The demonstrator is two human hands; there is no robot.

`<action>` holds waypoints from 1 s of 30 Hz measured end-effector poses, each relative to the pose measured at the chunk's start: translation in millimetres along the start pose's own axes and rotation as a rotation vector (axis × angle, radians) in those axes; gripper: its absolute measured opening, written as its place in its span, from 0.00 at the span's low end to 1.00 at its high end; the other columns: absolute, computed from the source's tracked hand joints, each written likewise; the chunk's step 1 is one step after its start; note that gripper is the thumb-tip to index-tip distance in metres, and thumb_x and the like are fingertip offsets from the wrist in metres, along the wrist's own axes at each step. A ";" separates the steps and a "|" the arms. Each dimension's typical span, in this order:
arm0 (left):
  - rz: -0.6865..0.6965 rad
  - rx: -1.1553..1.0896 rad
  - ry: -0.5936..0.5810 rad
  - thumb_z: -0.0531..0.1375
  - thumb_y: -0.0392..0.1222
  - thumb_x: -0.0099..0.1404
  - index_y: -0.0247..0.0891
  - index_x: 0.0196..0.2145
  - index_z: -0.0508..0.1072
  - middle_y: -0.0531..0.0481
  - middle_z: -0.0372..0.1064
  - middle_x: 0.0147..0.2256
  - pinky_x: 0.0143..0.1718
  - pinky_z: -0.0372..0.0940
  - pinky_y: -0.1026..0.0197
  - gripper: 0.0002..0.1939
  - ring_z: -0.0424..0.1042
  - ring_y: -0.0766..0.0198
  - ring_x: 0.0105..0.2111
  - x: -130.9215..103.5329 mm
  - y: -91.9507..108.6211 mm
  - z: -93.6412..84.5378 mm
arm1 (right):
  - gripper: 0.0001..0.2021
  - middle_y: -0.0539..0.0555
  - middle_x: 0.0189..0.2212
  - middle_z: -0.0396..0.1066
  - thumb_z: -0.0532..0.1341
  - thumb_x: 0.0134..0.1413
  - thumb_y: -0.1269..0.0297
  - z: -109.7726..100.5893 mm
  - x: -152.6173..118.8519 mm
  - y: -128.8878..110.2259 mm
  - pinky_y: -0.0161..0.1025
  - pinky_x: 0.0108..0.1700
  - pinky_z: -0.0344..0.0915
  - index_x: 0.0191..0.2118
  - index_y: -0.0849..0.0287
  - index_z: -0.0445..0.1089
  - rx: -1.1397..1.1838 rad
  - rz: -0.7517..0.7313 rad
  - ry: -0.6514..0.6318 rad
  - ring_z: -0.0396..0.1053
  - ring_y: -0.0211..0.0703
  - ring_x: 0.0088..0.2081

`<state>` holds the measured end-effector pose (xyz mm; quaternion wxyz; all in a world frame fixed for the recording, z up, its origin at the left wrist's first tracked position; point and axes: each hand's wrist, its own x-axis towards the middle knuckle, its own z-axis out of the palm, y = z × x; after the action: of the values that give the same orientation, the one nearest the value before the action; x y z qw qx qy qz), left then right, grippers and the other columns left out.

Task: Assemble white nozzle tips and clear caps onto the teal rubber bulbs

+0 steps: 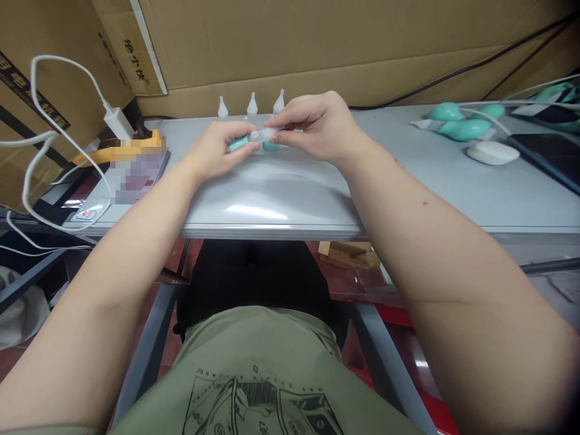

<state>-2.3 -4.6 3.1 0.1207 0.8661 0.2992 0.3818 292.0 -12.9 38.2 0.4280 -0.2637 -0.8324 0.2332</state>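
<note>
My left hand (222, 148) is closed around a teal squeeze bulb (238, 144) with a clear neck pointing right. Against that neck, my right hand (317, 125) pinches a translucent nozzle (270, 131); its far part is covered by the fingers. Bulb and nozzle meet end to end just above the table; whether they are joined I cannot tell. Just under the right fingertips shows another teal bulb (270, 145), mostly hidden. Behind the hands stand several whitish pointed nozzles, a left one (222, 109), a middle one (252, 105) and a right one (278, 103).
More teal bulbs (469, 129) lie at the right of the grey table (272, 199), near a white rounded mouse-like object (493, 153) and a dark flat device (548, 158). At left are a yellow object (154, 142), a charger (118, 124) and white cables. Cardboard (317, 48) walls the back.
</note>
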 end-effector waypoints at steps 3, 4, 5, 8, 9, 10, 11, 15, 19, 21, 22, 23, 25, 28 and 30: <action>-0.004 -0.004 -0.003 0.68 0.72 0.84 0.44 0.52 0.91 0.42 0.91 0.49 0.63 0.83 0.40 0.28 0.89 0.44 0.51 -1.0 2.0 -0.1 | 0.18 0.55 0.48 0.91 0.90 0.56 0.38 -0.8 -0.1 -0.1 0.66 0.65 0.81 0.44 0.38 0.93 -0.016 0.039 -0.021 0.82 0.71 0.53; -0.007 -0.005 0.002 0.69 0.73 0.83 0.45 0.52 0.91 0.42 0.91 0.48 0.63 0.83 0.40 0.28 0.89 0.44 0.50 -1.1 2.3 0.0 | 0.17 0.55 0.49 0.91 0.90 0.58 0.40 -1.4 -0.4 -1.0 0.65 0.66 0.80 0.45 0.39 0.94 -0.011 0.049 -0.029 0.82 0.70 0.53; -0.013 -0.008 0.009 0.69 0.73 0.83 0.45 0.51 0.91 0.42 0.91 0.48 0.62 0.84 0.40 0.28 0.89 0.43 0.50 -1.0 2.6 0.3 | 0.16 0.55 0.49 0.91 0.90 0.59 0.42 -2.0 -0.7 -2.2 0.64 0.66 0.79 0.46 0.39 0.94 -0.003 0.059 -0.037 0.81 0.69 0.54; -0.032 -0.023 0.026 0.71 0.73 0.82 0.46 0.49 0.90 0.43 0.91 0.45 0.62 0.84 0.40 0.27 0.89 0.43 0.50 -0.5 3.9 1.0 | 0.17 0.55 0.45 0.90 0.92 0.53 0.47 -3.8 -1.1 -6.4 0.66 0.67 0.77 0.46 0.37 0.95 0.015 0.084 -0.048 0.79 0.73 0.56; -0.036 -0.026 0.028 0.71 0.73 0.82 0.46 0.48 0.90 0.43 0.91 0.45 0.62 0.84 0.40 0.27 0.89 0.43 0.50 -0.4 4.6 1.2 | 0.18 0.54 0.43 0.90 0.93 0.50 0.49 -4.3 -1.1 -7.5 0.67 0.67 0.77 0.46 0.35 0.95 0.012 0.094 -0.059 0.78 0.75 0.56; -0.037 -0.028 0.031 0.71 0.73 0.82 0.46 0.48 0.90 0.43 0.91 0.44 0.63 0.84 0.40 0.27 0.89 0.43 0.50 -0.3 5.4 1.3 | 0.19 0.54 0.42 0.89 0.93 0.49 0.49 -4.7 -1.1 -8.1 0.68 0.68 0.76 0.46 0.34 0.95 0.006 0.099 -0.071 0.78 0.76 0.57; -0.038 -0.028 0.032 0.71 0.73 0.82 0.46 0.48 0.90 0.43 0.91 0.44 0.63 0.84 0.40 0.27 0.89 0.43 0.50 -0.3 6.2 1.2 | 0.18 0.53 0.42 0.89 0.93 0.50 0.49 -4.9 -1.2 -8.1 0.67 0.68 0.75 0.46 0.33 0.95 0.002 0.095 -0.074 0.78 0.76 0.57; -0.044 -0.017 0.012 0.70 0.72 0.83 0.45 0.50 0.91 0.42 0.92 0.47 0.64 0.84 0.40 0.27 0.90 0.42 0.52 -0.8 8.6 0.0 | 0.12 0.53 0.50 0.91 0.89 0.60 0.46 -4.8 -2.1 -3.9 0.63 0.66 0.74 0.46 0.37 0.95 -0.012 0.046 -0.065 0.78 0.70 0.55; -0.048 -0.005 0.012 0.70 0.71 0.83 0.45 0.50 0.91 0.42 0.92 0.47 0.64 0.84 0.39 0.25 0.90 0.42 0.51 -1.7 9.0 -0.7 | 0.11 0.54 0.51 0.91 0.89 0.62 0.47 -2.6 -1.2 0.9 0.63 0.67 0.74 0.47 0.38 0.95 -0.028 0.015 -0.075 0.78 0.70 0.54; -0.055 0.004 0.025 0.71 0.70 0.83 0.45 0.50 0.91 0.42 0.91 0.46 0.64 0.84 0.40 0.25 0.90 0.43 0.50 -2.0 9.1 -0.3 | 0.11 0.55 0.50 0.91 0.88 0.62 0.47 -1.0 -0.4 1.5 0.63 0.66 0.74 0.46 0.39 0.95 -0.021 -0.003 -0.069 0.78 0.70 0.54; -0.056 0.007 0.030 0.71 0.70 0.83 0.44 0.50 0.91 0.42 0.91 0.45 0.64 0.84 0.40 0.25 0.90 0.43 0.50 -2.1 9.2 0.0 | 0.12 0.55 0.50 0.91 0.89 0.61 0.46 -0.3 -0.1 1.3 0.62 0.66 0.74 0.46 0.39 0.95 -0.018 -0.003 -0.065 0.78 0.69 0.53; -0.056 0.011 0.031 0.71 0.69 0.83 0.44 0.50 0.91 0.42 0.91 0.45 0.63 0.84 0.40 0.25 0.90 0.43 0.50 -2.2 9.3 0.4 | 0.12 0.54 0.49 0.91 0.89 0.60 0.46 0.2 0.0 0.9 0.62 0.66 0.74 0.46 0.39 0.95 -0.014 0.005 -0.060 0.78 0.69 0.53; -0.053 0.015 0.031 0.70 0.67 0.84 0.45 0.50 0.91 0.42 0.91 0.46 0.63 0.84 0.39 0.23 0.90 0.43 0.50 -2.1 9.6 0.8 | 0.13 0.52 0.49 0.91 0.90 0.58 0.47 0.9 -0.3 -0.1 0.63 0.67 0.74 0.46 0.36 0.95 -0.004 0.042 -0.061 0.77 0.70 0.54; -0.044 0.014 0.035 0.69 0.66 0.84 0.46 0.51 0.91 0.42 0.92 0.49 0.63 0.84 0.40 0.22 0.90 0.43 0.51 -2.0 9.7 0.8 | 0.13 0.52 0.49 0.91 0.90 0.54 0.50 1.6 -1.3 0.3 0.66 0.66 0.73 0.43 0.35 0.94 0.048 0.059 -0.038 0.78 0.72 0.54; -0.039 0.010 0.039 0.70 0.66 0.84 0.46 0.51 0.91 0.42 0.92 0.49 0.64 0.83 0.40 0.22 0.90 0.43 0.51 -2.0 9.5 0.4 | 0.14 0.53 0.48 0.91 0.91 0.52 0.50 2.5 -1.5 2.5 0.66 0.65 0.73 0.43 0.37 0.94 0.085 0.048 -0.020 0.77 0.71 0.53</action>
<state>1.0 -13.4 5.8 0.1181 0.8532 0.3200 0.3945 291.2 -12.4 34.5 0.4248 -0.2627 -0.8195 0.2810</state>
